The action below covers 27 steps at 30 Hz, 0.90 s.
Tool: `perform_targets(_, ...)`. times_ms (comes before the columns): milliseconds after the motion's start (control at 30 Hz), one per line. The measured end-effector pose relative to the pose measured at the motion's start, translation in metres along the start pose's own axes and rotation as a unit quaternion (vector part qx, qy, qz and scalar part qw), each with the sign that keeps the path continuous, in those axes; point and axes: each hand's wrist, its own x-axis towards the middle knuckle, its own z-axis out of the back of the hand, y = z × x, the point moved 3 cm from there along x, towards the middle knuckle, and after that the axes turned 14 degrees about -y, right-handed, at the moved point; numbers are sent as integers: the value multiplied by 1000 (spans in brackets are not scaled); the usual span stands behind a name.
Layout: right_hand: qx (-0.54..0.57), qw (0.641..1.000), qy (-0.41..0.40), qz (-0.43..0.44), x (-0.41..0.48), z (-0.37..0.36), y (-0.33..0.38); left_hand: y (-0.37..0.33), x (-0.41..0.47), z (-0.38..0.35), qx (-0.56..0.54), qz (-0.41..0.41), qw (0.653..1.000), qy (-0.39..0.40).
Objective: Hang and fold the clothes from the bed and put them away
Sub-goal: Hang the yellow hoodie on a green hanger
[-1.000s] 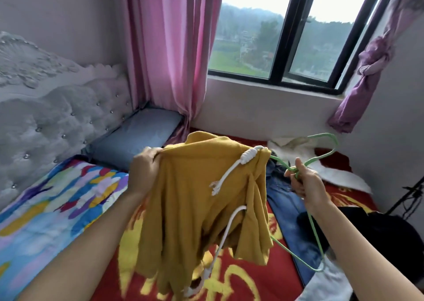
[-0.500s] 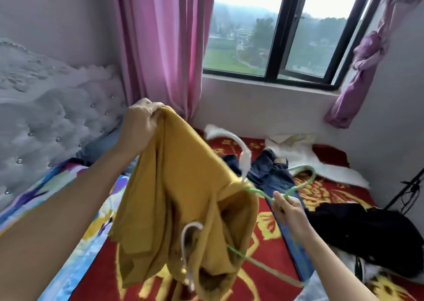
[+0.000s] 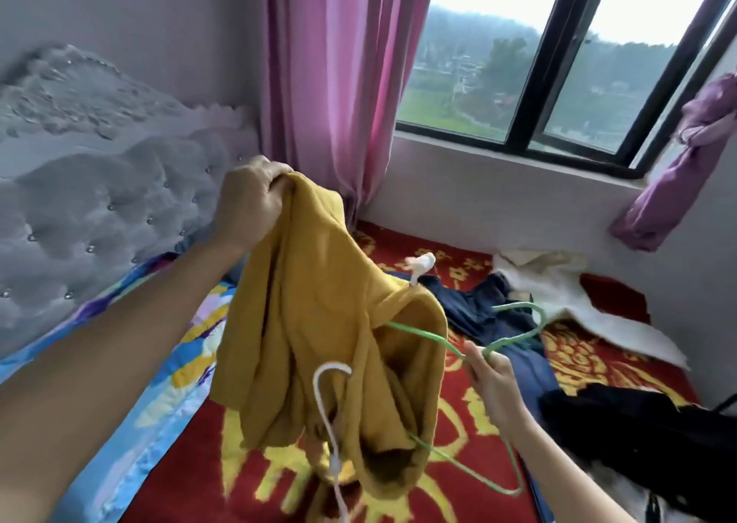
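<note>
A mustard-yellow top (image 3: 319,343) is held up over the bed (image 3: 450,407) by the left hand (image 3: 251,203), whose fingers are bunched tightly round a fold at the fabric's highest point, in front of the pink curtain (image 3: 331,103). From that grip the cloth hangs in loose folds, and an opening gapes at its lower right. Two white cord parts are seen on it: a knotted end (image 3: 420,265) sticks up near the middle, and a looped drawcord (image 3: 331,415) dangles in front of the lower part.

A green wire hanger (image 3: 423,337) is gripped by the right hand (image 3: 494,383), the fingers being curled round the wire just below the hook. One end of the hanger is hidden inside the cloth, while its lower corner shows below and to the right of the top.

The bed is covered by a red blanket (image 3: 598,367) patterned with large yellow figures; these are blurred and partly covered, and cannot be read. Blue jeans (image 3: 478,307) lie crumpled behind the hanger, a white garment (image 3: 558,295) lies beyond them near the wall, and a black garment (image 3: 638,442) lies at the right. A multicoloured quilt (image 3: 159,383) is seen on the left, beside the grey tufted headboard (image 3: 99,203).
</note>
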Motion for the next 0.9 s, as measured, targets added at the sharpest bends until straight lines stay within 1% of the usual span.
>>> perform_targets(33, -10, 1000, 9, 4, 1, -3, 6, -2, 0, 0, -7, -10, 1000, 8)
perform_targets(67, -9, 1000, -6, 9, 8, -2, 8, -5, 0, -1, -16, -24, 999, 22)
perform_targets(100, 15, 999, -43, -6, 13, 1, 9, -7, -1, -2, -24, -37, 998, 33)
perform_targets(133, 41, 997, -62, -23, 12, 2, 8, -8, -3, -2, -31, -40, 998, 36)
perform_targets(200, 44, 997, -47, -44, 4, -8, 1, -6, -3, -2, -36, -10, 999, 25)
perform_targets(267, 21, 998, -34, -39, -2, -17, -4, -6, -2, -3, -39, 11, 998, 39)
perform_targets(333, 24, 998, -62, -12, 4, -15, 5, -9, -8, -5, -47, 2, 997, 68)
perform_targets(367, 47, 995, -82, -21, 9, -10, 6, -8, -11, -6, -51, 9, 996, 73)
perform_targets(400, 82, 991, -93, -48, 10, -7, 4, -6, -14, -5, -60, 27, 995, 78)
perform_targets(433, 115, 987, -86, -70, 9, -7, 0, -2, -16, -5, -76, 64, 991, 90)
perform_targets(467, 135, 985, -72, -76, 7, -7, -1, 4, -18, -5, -99, 117, 982, 113)
perform_targets(500, 130, 987, -62, -65, 8, -8, -1, 9, -21, -6, -137, 178, 963, 152)
perform_targets(533, 123, 990, -54, -47, 8, -7, 4, 14, -28, -7, -183, 235, 932, 206)
perform_targets(600, 108, 993, -40, -14, 14, -4, 20, 23, -50, -10, -265, 337, 848, 313)
perform_targets(633, 106, 993, -41, -7, 17, -1, 24, 28, -63, -11, -285, 386, 803, 353)
perform_targets(667, 108, 993, -39, -6, 19, 1, 27, 33, -77, -12, -294, 425, 766, 383)
perform_targets(700, 108, 993, -38, -7, 19, 3, 28, 37, -88, -13, -295, 445, 745, 401)
perform_targets(733, 106, 994, -39, -5, 19, 3, 28, 42, -95, -14, -290, 449, 738, 413)
perform_targets(833, 82, 995, -52, -3, 20, 9, 29, 49, -101, -16, -270, 421, 732, 461)
perform_targets(900, 91, 994, -62, -10, 20, 16, 32, 49, -100, -16, -285, 418, 708, 493)
